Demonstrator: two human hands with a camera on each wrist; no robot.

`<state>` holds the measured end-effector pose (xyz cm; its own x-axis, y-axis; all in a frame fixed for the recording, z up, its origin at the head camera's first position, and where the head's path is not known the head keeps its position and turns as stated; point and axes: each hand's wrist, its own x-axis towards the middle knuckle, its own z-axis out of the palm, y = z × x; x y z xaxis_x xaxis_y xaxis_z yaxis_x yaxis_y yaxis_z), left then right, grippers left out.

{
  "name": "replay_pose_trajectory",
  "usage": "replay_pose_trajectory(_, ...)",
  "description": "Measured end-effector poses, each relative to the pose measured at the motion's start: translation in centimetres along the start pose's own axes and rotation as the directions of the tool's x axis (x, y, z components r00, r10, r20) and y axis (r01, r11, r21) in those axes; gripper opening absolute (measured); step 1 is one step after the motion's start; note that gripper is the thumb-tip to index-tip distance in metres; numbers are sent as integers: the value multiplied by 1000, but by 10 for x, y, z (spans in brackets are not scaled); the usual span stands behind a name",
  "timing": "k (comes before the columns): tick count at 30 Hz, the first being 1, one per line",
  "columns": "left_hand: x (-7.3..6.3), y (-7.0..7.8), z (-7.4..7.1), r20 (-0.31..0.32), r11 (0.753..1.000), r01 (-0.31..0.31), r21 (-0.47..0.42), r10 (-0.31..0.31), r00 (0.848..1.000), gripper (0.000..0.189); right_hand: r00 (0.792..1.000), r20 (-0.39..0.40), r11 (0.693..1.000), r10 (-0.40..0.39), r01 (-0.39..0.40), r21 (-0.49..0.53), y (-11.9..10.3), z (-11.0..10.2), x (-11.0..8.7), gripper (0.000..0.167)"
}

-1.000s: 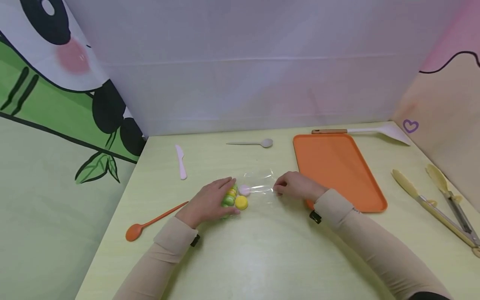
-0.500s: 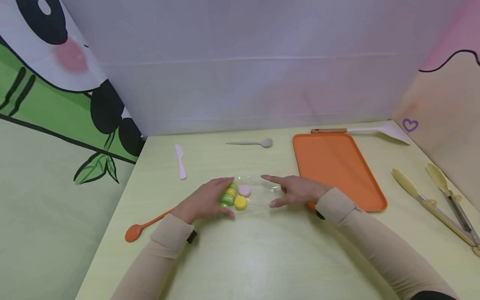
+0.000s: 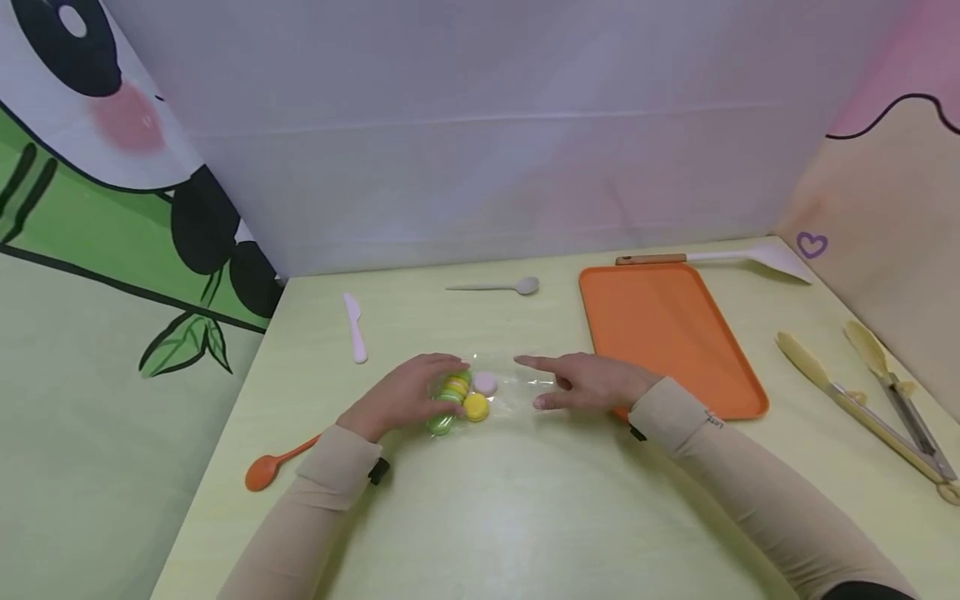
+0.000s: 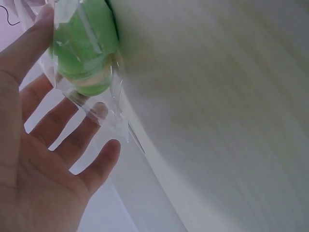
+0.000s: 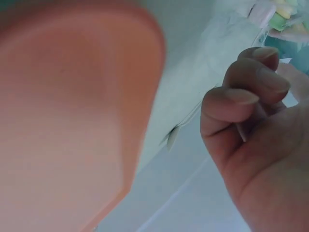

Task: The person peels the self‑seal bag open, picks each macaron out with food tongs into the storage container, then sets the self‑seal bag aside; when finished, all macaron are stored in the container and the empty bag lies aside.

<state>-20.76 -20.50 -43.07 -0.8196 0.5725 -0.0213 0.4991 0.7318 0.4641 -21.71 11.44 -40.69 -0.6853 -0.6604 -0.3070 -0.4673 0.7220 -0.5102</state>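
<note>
A clear plastic bag [image 3: 517, 396] lies on the table with macarons in it. Green and yellow ones form a row [image 3: 448, 402] at its left end, beside a yellow macaron [image 3: 476, 407] and a pink one [image 3: 485, 383]. My left hand [image 3: 405, 396] holds that left end, thumb on the near side and fingers on the far side. In the left wrist view, green macarons [image 4: 84, 38] show through the plastic between thumb and fingers. At the bag's right end, my right hand [image 3: 588, 381] has index finger and thumb extended and apart, its other fingers curled with nothing visible in them.
An orange tray [image 3: 667, 333] sits to the right, partly behind the right forearm. Farther right are tongs [image 3: 855, 404], with a wooden-handled spatula [image 3: 712, 257] along the back. A grey spoon [image 3: 495, 287], pink knife [image 3: 355, 329] and orange spoon [image 3: 270, 468] also lie around.
My right hand has gone from pinching the bag's right end to spread thumb and index finger. My left hand has shifted slightly left, and more of the green macarons shows.
</note>
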Motion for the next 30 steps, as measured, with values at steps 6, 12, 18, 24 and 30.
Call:
replay_pose_trajectory(6, 3, 4, 2, 22, 999, 30, -34, -29, 999, 88, 999, 45, 999, 0, 2, -53, -13, 1, 9, 63)
replay_pose_trajectory(12, 7, 4, 5, 35, 999, 40, -24, -39, 999, 86, 996, 82, 993, -36, 45, -111, -18, 5, 19, 67)
replay_pose_trajectory(18, 7, 7, 3, -43, 999, -26, -48, 24, 999, 64, 998, 16, 993, -67, 68, -99, -14, 6, 20, 81)
replay_pose_trajectory(24, 4, 8, 1, -150, 987, -113, -114, 95, 984, 36, 997, 16, 993, -80, 81, -85, -11, 8, 22, 75)
replay_pose_trajectory(30, 7, 7, 2, -207, 983, -131, -129, 103, 973, 13, 996, 0, 991, -93, 92, -101, -9, 9, 23, 69)
